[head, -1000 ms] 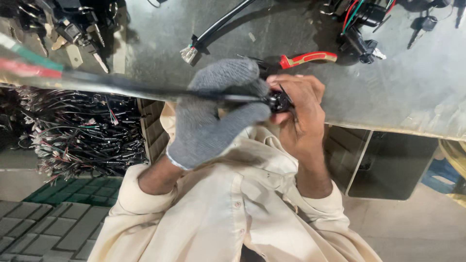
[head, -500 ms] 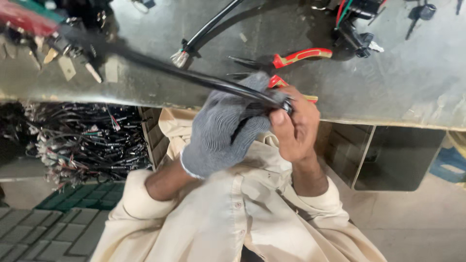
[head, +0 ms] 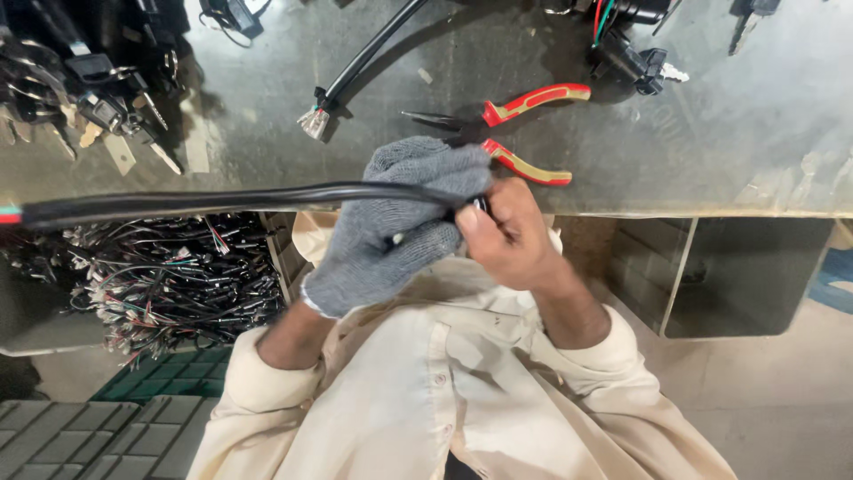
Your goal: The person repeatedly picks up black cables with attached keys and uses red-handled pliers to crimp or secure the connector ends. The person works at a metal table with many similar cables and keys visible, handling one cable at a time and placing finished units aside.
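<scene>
My left hand (head: pixel 391 227), in a grey knit glove, is closed around a black sheathed cable (head: pixel 222 200) that runs level to the left edge of view, where red and green wires show. My bare right hand (head: pixel 508 236) pinches the cable's near end right against the gloved fingers; that end is mostly hidden between the hands. Both hands sit just in front of the grey workbench edge (head: pixel 711 191), above my cream shirt.
Red-handled pliers (head: pixel 506 124) lie open on the bench behind my hands. A second black cable with a white connector (head: pixel 333 93) lies beyond. Keys and black parts (head: pixel 98 107) crowd the bench's left; a wired black part (head: pixel 635 62) sits far right. A heap of wire harnesses (head: pixel 151 284) lies below left.
The cable has swung from sloping up-left to level. Both hands have stayed closed on its near end, the view shifting slightly.
</scene>
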`<move>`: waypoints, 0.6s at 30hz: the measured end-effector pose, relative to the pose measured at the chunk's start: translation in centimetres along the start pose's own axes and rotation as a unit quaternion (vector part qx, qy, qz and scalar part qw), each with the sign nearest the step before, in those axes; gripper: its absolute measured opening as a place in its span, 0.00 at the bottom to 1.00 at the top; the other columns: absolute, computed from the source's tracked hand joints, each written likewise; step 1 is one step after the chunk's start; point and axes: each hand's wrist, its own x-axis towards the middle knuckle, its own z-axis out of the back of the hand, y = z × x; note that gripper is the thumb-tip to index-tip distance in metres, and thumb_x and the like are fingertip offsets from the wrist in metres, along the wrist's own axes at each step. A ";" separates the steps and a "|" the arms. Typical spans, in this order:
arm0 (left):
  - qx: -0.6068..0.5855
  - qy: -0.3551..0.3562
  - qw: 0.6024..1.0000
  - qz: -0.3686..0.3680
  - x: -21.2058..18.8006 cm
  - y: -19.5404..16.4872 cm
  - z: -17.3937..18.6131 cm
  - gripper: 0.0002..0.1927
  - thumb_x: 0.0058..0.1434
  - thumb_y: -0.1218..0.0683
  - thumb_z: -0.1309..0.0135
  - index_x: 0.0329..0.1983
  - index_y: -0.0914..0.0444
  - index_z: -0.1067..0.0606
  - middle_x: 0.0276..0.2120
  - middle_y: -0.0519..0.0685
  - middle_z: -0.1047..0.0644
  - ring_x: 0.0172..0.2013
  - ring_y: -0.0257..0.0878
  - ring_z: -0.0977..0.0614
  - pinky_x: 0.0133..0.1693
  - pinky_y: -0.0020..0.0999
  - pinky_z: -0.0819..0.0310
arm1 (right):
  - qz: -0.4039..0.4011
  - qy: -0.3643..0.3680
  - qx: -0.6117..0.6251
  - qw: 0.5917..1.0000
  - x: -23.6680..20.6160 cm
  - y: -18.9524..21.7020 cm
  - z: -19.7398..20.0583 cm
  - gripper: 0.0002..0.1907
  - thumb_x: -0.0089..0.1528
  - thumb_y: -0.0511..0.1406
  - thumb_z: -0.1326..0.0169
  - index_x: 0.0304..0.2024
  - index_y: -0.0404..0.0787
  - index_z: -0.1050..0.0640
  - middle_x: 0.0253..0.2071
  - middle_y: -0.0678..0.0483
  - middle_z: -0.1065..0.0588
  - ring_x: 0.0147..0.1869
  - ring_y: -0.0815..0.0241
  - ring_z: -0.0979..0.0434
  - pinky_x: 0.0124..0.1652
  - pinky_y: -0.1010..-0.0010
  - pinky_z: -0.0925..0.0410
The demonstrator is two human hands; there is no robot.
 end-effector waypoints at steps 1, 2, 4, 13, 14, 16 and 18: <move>-0.019 0.034 0.999 -0.002 0.2 -0.2 0.4 0.22 0.64 0.53 0.36 0.60 0.61 0.23 0.61 0.50 0.22 0.64 0.43 0.24 0.72 0.45 0.42 | -0.010 0.049 0.053 0.997 -0.3 0.0 0.2 0.15 0.70 0.42 0.51 0.44 0.35 0.25 0.32 0.55 0.26 0.29 0.69 0.32 0.32 0.75 0.37; -0.039 0.068 0.997 -0.004 0.3 -0.3 0.7 0.21 0.61 0.53 0.35 0.57 0.61 0.22 0.57 0.50 0.20 0.61 0.42 0.21 0.73 0.48 0.45 | -0.025 0.096 0.105 0.989 -0.4 0.0 0.7 0.16 0.70 0.43 0.50 0.46 0.35 0.27 0.34 0.54 0.26 0.29 0.69 0.32 0.31 0.75 0.37; -0.078 0.080 0.994 -0.009 0.4 -0.2 0.8 0.19 0.57 0.53 0.33 0.51 0.61 0.20 0.51 0.49 0.18 0.57 0.39 0.18 0.73 0.51 0.46 | -0.019 0.186 0.254 0.949 -1.1 -0.1 0.6 0.31 0.66 0.47 0.51 0.64 0.32 0.36 0.49 0.51 0.27 0.35 0.69 0.32 0.34 0.74 0.35; -0.143 -0.064 0.981 0.112 -2.1 2.0 -2.1 0.08 0.68 0.56 0.42 0.47 0.65 0.20 0.49 0.48 0.20 0.60 0.45 0.27 0.65 0.40 0.33 | -0.022 -0.020 0.291 0.956 -1.2 -2.4 -4.2 0.30 0.73 0.52 0.48 0.62 0.33 0.31 0.46 0.51 0.26 0.45 0.65 0.28 0.44 0.68 0.31; -0.144 -0.066 0.978 0.132 -2.1 1.9 -2.2 0.09 0.69 0.57 0.42 0.49 0.65 0.21 0.53 0.50 0.21 0.59 0.45 0.26 0.65 0.40 0.31 | -0.018 -0.066 0.245 0.967 -1.3 -2.3 -4.5 0.31 0.72 0.53 0.49 0.63 0.33 0.32 0.45 0.52 0.27 0.43 0.67 0.29 0.42 0.71 0.33; -0.105 -0.060 0.987 0.109 -1.6 1.5 -2.4 0.14 0.69 0.57 0.42 0.56 0.65 0.24 0.58 0.52 0.24 0.61 0.45 0.26 0.66 0.39 0.32 | -0.006 -0.162 0.149 0.975 -1.3 -1.6 -4.8 0.35 0.70 0.54 0.50 0.66 0.34 0.34 0.44 0.54 0.29 0.39 0.71 0.32 0.37 0.75 0.37; -0.069 -0.053 0.994 0.060 -1.0 1.2 -2.5 0.22 0.69 0.57 0.43 0.65 0.65 0.30 0.62 0.52 0.27 0.65 0.44 0.28 0.68 0.37 0.35 | -0.025 -0.240 0.266 0.933 -0.9 -0.1 -4.8 0.33 0.69 0.54 0.49 0.61 0.36 0.38 0.43 0.51 0.31 0.39 0.63 0.29 0.38 0.71 0.35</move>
